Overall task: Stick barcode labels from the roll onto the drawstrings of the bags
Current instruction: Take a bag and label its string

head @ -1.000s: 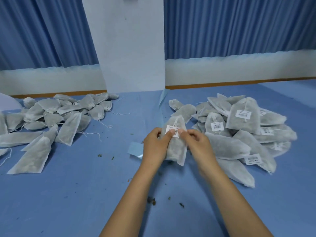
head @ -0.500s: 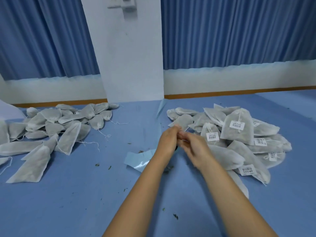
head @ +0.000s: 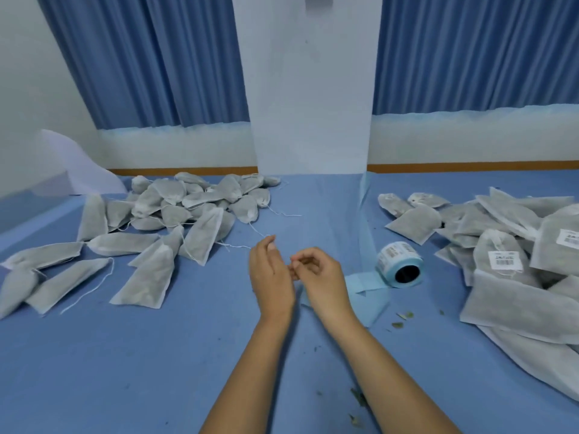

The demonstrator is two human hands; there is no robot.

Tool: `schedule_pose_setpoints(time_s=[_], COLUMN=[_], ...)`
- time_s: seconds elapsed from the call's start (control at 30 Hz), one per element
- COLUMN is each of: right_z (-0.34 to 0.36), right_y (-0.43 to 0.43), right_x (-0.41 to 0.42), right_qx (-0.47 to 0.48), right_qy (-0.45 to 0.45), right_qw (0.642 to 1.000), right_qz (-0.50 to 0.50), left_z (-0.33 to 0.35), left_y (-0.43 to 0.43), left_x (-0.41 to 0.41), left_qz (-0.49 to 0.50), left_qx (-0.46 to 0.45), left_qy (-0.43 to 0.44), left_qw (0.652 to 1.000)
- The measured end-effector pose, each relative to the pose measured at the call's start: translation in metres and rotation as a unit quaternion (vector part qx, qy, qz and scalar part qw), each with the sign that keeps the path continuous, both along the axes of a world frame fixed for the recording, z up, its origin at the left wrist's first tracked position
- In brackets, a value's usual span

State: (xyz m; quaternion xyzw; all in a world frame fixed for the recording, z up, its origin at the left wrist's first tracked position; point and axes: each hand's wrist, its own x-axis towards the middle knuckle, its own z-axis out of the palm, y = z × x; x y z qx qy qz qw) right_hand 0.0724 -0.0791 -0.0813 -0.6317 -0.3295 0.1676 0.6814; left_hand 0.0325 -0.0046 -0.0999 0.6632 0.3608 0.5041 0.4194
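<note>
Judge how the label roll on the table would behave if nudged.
The label roll lies on its curved side, so it would probably roll rather than slide. Its hollow core suggests it is fairly light. The loose backing strip trailing from it would likely flop and drag.

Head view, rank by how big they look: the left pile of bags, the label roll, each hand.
1. Left pile of bags.
2. Left hand and right hand, about alike.
3. Label roll, though it lies farther away.
</note>
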Motion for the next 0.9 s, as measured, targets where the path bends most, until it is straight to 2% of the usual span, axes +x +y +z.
schedule_pose_setpoints(time_s=[0.1, 0.17, 0.33, 0.47, 0.6, 0.73, 0.77, 0.83, 0.87, 0.9], right_z=[-0.014, -0.019, -0.031, -0.029, -0.03, -0.032, -0.032, -0.03, -0.027, -0.023], right_y=[0.015, 0.014, 0.007, 0.006, 0.004, 0.004, 0.005, 0.007, 0.007, 0.007], right_x=[-0.011, -0.009, -0.009, -0.009, -0.01, -0.006, -0.004, -0.002, -0.001, 0.0], right_qx=[-0.087, -0.108, -0.176, -0.174, -0.184, -0.194, -0.194, -0.185, -0.172, -0.152], right_qy=[-0.158, -0.172, -0.228, -0.253, -0.276, -0.276, -0.277, -0.272, -0.267, -0.262], right_qw=[0.983, 0.979, 0.956, 0.949, 0.939, 0.938, 0.938, 0.941, 0.946, 0.951], right_qz=[0.012, 0.01, 0.06, 0.073, 0.084, 0.082, 0.078, 0.074, 0.068, 0.056], left_z=[-0.017, -0.019, -0.022, -0.024, -0.022, -0.02, -0.019, -0.013, -0.009, -0.005], left_y=[0.052, 0.08, 0.131, 0.15, 0.16, 0.165, 0.161, 0.15, 0.14, 0.128], left_x=[-0.021, -0.029, -0.034, -0.03, -0.024, -0.021, -0.02, -0.018, -0.015, -0.012], left_qz=[0.097, 0.105, 0.117, 0.161, 0.169, 0.178, 0.189, 0.203, 0.191, 0.155], left_qx=[-0.008, -0.012, -0.045, -0.058, -0.02, -0.037, -0.02, 0.07, 0.122, 0.153], left_qy=[0.176, 0.234, 0.184, 0.262, 0.408, 0.443, 0.467, 0.495, 0.466, 0.4], left_qw=[0.98, 0.966, 0.975, 0.95, 0.897, 0.878, 0.863, 0.842, 0.855, 0.89])
